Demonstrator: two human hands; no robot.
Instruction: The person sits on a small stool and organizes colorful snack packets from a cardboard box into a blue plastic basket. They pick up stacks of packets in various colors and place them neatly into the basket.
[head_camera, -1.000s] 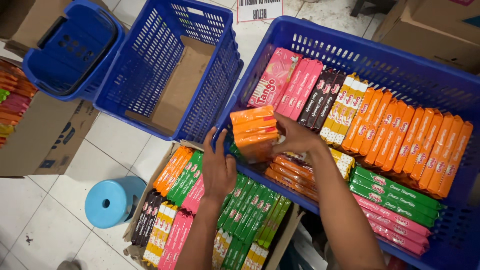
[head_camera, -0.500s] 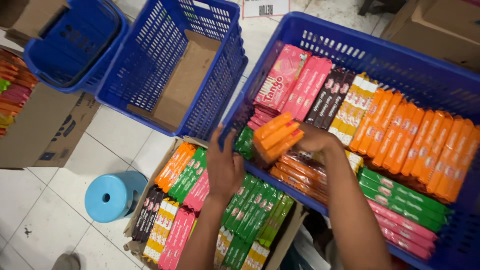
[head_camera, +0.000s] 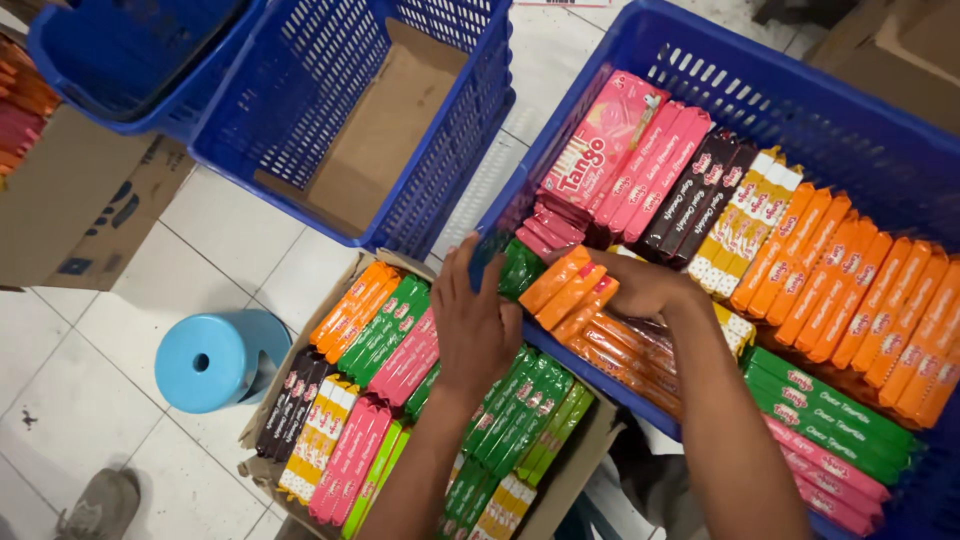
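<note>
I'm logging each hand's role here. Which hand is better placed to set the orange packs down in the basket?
Right hand: it already grips the orange packs inside the blue basket; the left hand only steadies them.

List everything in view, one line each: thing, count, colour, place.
large basket: one, blue, right, filled with rows of packs
orange packs: a small stack, in the right hand, over the basket's near corner
packs in the basket: many, pink, dark brown, yellow, orange, green
cardboard box: one, brown, on the floor below, holding orange, green, pink, brown and yellow packs
empty basket: one, blue, top centre, cardboard sheet inside
second basket: one, blue, top left
stool: one, light blue, on the tiled floor
large carton: one, brown, left
shoe: one, grey, bottom left
left hand: at the basket's corner, over the box
right hand: holding the orange packs
</note>
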